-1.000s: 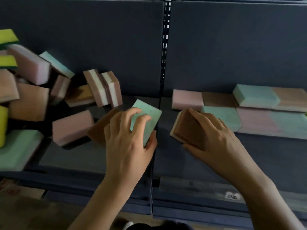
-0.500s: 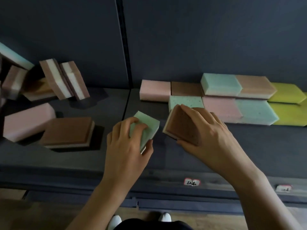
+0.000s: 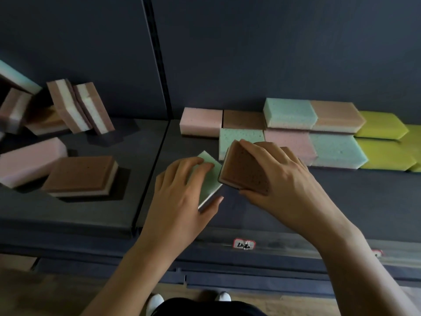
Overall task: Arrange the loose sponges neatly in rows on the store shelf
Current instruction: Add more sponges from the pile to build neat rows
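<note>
Shelf [image 3: 355, 201] space spreads either side of a dark upright post [image 3: 157, 65]. Just right of the post we see the left hand [image 3: 180, 192] holding a pale green sponge [image 3: 210, 179], its fingers curved over the top and its thumb at the near edge. A little further right of the post, the right hand [image 3: 284, 179] grips a brown sponge [image 3: 243, 172] tilted on edge, close beside the green one. Well right of the post, neat rows [image 3: 289, 115] of pink, brown, green and yellow sponges sit against the back. Left of the post we find loose ones: a flat brown-topped sponge [image 3: 82, 174], a pink sponge [image 3: 29, 160] and two leaning sponges [image 3: 77, 106].
</note>
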`<state>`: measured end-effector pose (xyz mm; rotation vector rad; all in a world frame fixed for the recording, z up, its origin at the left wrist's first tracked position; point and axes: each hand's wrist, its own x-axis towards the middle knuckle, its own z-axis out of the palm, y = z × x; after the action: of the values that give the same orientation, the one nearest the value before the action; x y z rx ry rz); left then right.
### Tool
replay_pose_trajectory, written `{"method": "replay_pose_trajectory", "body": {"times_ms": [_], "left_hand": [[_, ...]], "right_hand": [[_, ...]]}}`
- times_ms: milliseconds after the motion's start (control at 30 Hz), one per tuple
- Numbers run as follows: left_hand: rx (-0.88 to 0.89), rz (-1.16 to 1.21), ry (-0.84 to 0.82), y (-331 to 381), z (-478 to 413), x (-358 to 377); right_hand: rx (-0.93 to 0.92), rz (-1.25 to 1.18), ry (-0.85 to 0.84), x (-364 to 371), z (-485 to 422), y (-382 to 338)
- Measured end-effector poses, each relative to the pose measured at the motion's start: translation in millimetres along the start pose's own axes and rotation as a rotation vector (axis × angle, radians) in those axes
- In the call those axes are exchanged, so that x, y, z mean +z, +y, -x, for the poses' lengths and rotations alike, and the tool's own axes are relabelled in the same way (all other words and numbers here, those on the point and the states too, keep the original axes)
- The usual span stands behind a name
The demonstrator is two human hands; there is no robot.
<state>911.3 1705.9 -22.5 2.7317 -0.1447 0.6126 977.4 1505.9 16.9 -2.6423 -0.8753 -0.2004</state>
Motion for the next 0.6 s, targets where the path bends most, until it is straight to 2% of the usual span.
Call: {"method": "replay_pose_trajectory", "body": {"times_ms": [267, 600], "left_hand": [[0.097, 0.121, -0.042, 4, -18, -4], [0.139, 0.415, -0.143, -8, -44, -28]], "right_hand": [[-0.081, -0.025, -0.013, -4, 1, -5], [-0.031, -0.072, 0.000, -20, -9, -10]]}}
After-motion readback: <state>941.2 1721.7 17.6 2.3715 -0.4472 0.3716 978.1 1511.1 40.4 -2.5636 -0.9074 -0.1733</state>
